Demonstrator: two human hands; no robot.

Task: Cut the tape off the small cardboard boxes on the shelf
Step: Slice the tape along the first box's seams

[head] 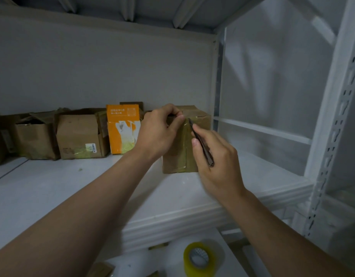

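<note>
**Near field.** A tape roll (199,256) was seen on the lower level, below the front lip of the shelf (172,208).

**Middle field.** The right hand (218,162) was held nearer the viewer, its fingers clamped around a slim dark cutter (202,144). The cutter's long axis ran up and leftward from the palm, and its tip was laid against the top front edge of the taped box (176,156). The left hand (160,132) was placed just beyond and to the left. Its fingers were curled over that same edge, gripping the box top beside the tip. The box stood upright toward the right end of the shelf, with a tape strip (185,140) running down its front face. The coming cut was judged to turn on how close the tip lay to the left fingertips. Bare shelf was seen on the near and right sides of the box.

**Far field.** An orange box (122,128) and brown boxes (78,134) were lined along the rear wall at left.
</note>
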